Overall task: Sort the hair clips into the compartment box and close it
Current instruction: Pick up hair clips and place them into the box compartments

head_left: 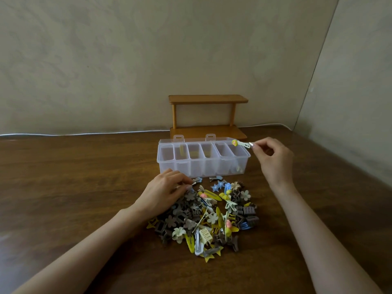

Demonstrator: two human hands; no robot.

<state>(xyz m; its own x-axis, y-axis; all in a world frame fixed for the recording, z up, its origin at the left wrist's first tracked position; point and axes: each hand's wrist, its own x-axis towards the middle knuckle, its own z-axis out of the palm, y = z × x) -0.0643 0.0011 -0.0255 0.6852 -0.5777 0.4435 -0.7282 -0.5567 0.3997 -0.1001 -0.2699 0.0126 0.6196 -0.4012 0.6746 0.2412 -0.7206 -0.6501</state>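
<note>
A clear plastic compartment box (212,166) stands open on the table, lid folded back, with a few yellow clips in its middle cells and one in the rightmost. In front of it lies a pile of hair clips (212,217) in brown, yellow, blue and cream. My right hand (273,160) pinches a pale green clip with a yellow flower (240,143) over the box's right end. My left hand (165,192) rests on the pile's left top edge, fingertips closed on a small grey clip (196,181).
A small two-tier wooden shelf (207,115) stands behind the box against the wall. A white cable (84,133) runs along the table's back edge. The brown wooden table (74,177) stretches left and right of the pile.
</note>
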